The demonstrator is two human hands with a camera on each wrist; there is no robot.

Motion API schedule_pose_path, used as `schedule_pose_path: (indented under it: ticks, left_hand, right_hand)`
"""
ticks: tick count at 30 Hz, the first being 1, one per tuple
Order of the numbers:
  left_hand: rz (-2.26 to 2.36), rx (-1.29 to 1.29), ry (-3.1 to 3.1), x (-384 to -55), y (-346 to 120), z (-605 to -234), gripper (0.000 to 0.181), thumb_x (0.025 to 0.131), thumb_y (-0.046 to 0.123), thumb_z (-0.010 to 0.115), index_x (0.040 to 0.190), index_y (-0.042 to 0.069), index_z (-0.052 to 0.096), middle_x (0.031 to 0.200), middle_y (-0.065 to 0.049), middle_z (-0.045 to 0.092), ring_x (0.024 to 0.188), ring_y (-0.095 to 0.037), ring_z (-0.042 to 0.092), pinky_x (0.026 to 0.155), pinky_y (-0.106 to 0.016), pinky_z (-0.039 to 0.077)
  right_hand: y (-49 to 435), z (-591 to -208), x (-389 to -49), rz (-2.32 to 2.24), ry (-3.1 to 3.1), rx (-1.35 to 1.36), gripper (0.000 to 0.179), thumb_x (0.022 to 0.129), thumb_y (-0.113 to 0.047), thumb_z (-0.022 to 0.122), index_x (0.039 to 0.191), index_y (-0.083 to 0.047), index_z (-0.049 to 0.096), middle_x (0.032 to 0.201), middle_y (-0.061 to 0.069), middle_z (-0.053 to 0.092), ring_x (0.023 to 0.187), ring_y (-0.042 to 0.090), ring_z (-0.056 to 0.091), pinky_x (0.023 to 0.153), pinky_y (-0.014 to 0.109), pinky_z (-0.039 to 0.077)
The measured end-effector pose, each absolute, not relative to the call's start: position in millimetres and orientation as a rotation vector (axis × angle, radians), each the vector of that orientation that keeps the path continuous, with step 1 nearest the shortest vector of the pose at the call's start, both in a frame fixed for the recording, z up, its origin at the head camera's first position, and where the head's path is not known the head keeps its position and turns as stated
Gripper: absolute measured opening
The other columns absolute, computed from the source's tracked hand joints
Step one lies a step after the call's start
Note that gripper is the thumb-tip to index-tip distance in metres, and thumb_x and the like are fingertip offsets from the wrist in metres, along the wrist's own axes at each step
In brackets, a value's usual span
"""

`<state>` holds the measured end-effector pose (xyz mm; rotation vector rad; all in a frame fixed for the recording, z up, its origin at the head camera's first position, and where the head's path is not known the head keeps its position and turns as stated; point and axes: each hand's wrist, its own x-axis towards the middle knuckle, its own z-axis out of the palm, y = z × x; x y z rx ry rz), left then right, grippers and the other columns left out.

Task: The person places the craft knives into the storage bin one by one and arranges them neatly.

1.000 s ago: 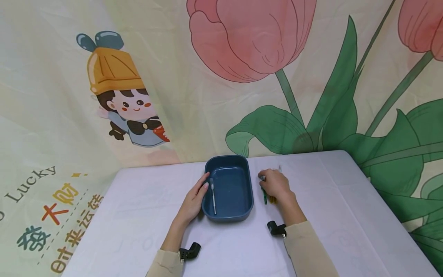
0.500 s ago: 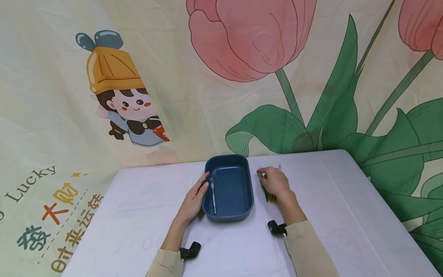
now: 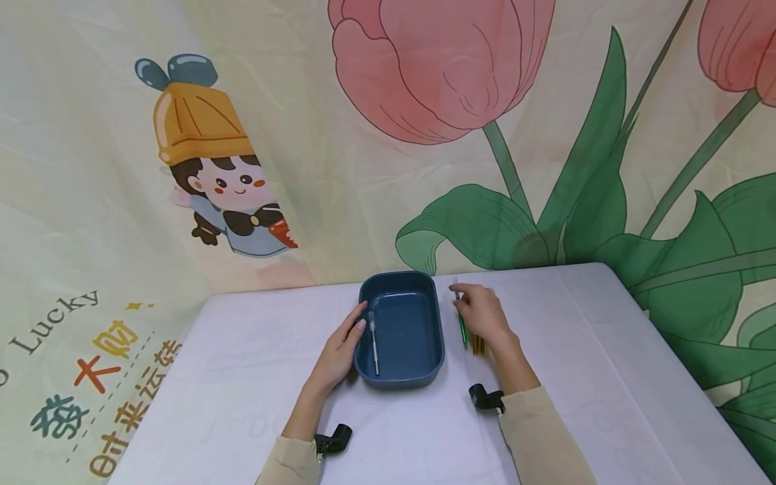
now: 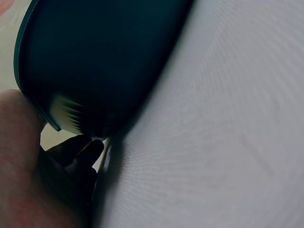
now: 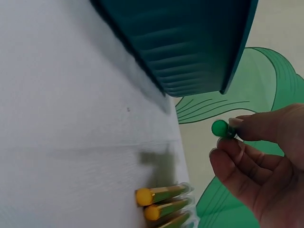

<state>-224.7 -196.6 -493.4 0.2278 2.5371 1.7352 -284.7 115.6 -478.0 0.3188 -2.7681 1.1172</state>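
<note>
My left hand [image 3: 337, 351] holds the left wall of a deep blue tray [image 3: 405, 340], its thumb over the rim and its fingers along the outside. Inside the tray, by the left wall, lies a thin whitish dropper-like stick [image 3: 374, 345]. To the right of the tray my right hand [image 3: 483, 316] pinches a slim green tube [image 3: 463, 333] near its upper end, between thumb and index finger. The right wrist view shows the round green end of this tube [image 5: 220, 128] pointing at the camera. Under that hand are several yellow tubes [image 5: 164, 194] with clear far ends.
A white cloth covers the table [image 3: 254, 384]. Its back edge meets a printed curtain [image 3: 339, 222] with tulips and a cartoon figure. Black wrist cameras [image 3: 485, 397] sit on both forearms.
My right hand has moved slightly away from me, and the green tube now stands apart from the yellow ones in its pinch. The left hand and tray have stayed put.
</note>
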Motion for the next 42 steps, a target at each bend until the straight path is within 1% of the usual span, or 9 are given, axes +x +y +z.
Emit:
schedule_pose_path:
  ticks: [5,6,9,13,17,23,32,36,42]
  left_hand:
    - [1.735,0.238,2.534,-225.2,-198.2,-493.9,0.052,0.113,0.034,0.044,0.163,0.023,0.036,0.171,0.002,0.03,0.161,-0.023,0.021,0.132,-0.051,0.015]
    - [1.74,0.244,2.537,-227.4,-199.5,-498.7,0.052,0.113,0.035,0.044,0.163,0.025,0.036,0.171,0.003,0.03,0.161,-0.022,0.021,0.132,-0.052,0.015]
    - [1.742,0.255,2.561,-234.2,-203.2,-513.6,0.052,0.111,0.045,0.044,0.162,0.033,0.037,0.17,0.007,0.031,0.161,-0.02,0.023,0.131,-0.052,0.017]
    - [1.739,0.27,2.601,-240.7,-206.9,-528.4,0.055,0.108,0.057,0.045,0.16,0.039,0.04,0.168,0.012,0.034,0.159,-0.017,0.025,0.131,-0.052,0.019]
    - [1.739,0.271,2.609,-240.5,-207.0,-528.5,0.055,0.108,0.057,0.045,0.16,0.039,0.04,0.168,0.012,0.034,0.159,-0.018,0.026,0.131,-0.053,0.019]
    - [1.745,0.283,2.6,-241.2,-208.0,-529.2,0.053,0.109,0.053,0.044,0.16,0.038,0.039,0.169,0.011,0.033,0.16,-0.02,0.025,0.131,-0.054,0.018]
    - [1.734,0.26,2.606,-239.9,-207.3,-528.2,0.056,0.108,0.057,0.044,0.16,0.039,0.039,0.168,0.011,0.033,0.16,-0.019,0.025,0.131,-0.053,0.019]
    - [1.734,0.266,2.607,-239.4,-207.0,-527.7,0.055,0.108,0.056,0.044,0.16,0.038,0.039,0.169,0.01,0.033,0.16,-0.02,0.025,0.13,-0.054,0.019]
    - [1.733,0.268,2.606,-240.1,-206.8,-528.3,0.054,0.108,0.057,0.044,0.159,0.041,0.039,0.168,0.011,0.033,0.16,-0.02,0.026,0.131,-0.054,0.019]
  right_hand:
    - [113.2,-468.3,-281.2,1.177,-2.684,0.333,0.033,0.099,-0.008,0.069,0.133,-0.007,0.071,0.08,0.006,0.071,0.063,0.016,0.054,0.059,0.03,0.045]
    - [112.4,-465.6,-280.1,1.193,-2.67,0.333,0.033,0.099,-0.008,0.069,0.133,-0.007,0.071,0.081,0.007,0.071,0.063,0.016,0.054,0.059,0.03,0.046]
    - [109.4,-457.8,-276.8,1.239,-2.635,0.327,0.034,0.1,-0.009,0.068,0.134,-0.007,0.07,0.083,0.008,0.071,0.063,0.017,0.054,0.057,0.03,0.047]
    - [105.1,-448.2,-271.8,1.272,-2.591,0.325,0.035,0.1,-0.01,0.069,0.135,-0.009,0.07,0.084,0.008,0.07,0.064,0.018,0.055,0.056,0.03,0.047]
    - [100.6,-439.7,-266.4,1.298,-2.537,0.362,0.034,0.1,-0.009,0.069,0.134,-0.009,0.07,0.081,0.006,0.069,0.063,0.017,0.055,0.055,0.028,0.046]
    - [92.4,-431.8,-261.4,1.327,-2.498,0.408,0.034,0.1,-0.007,0.07,0.134,-0.01,0.071,0.079,0.006,0.069,0.061,0.016,0.055,0.053,0.026,0.046]
    - [76.5,-430.1,-258.6,1.35,-2.494,0.465,0.035,0.099,-0.007,0.071,0.134,-0.008,0.071,0.077,0.005,0.068,0.059,0.014,0.055,0.053,0.025,0.046]
    - [66.7,-430.4,-255.7,1.364,-2.513,0.495,0.035,0.1,-0.008,0.07,0.135,-0.01,0.071,0.078,0.002,0.066,0.061,0.015,0.054,0.053,0.025,0.047]
    - [53.2,-433.7,-252.2,1.367,-2.562,0.514,0.035,0.1,-0.012,0.07,0.136,-0.014,0.07,0.082,0.0,0.066,0.066,0.014,0.055,0.054,0.024,0.048]
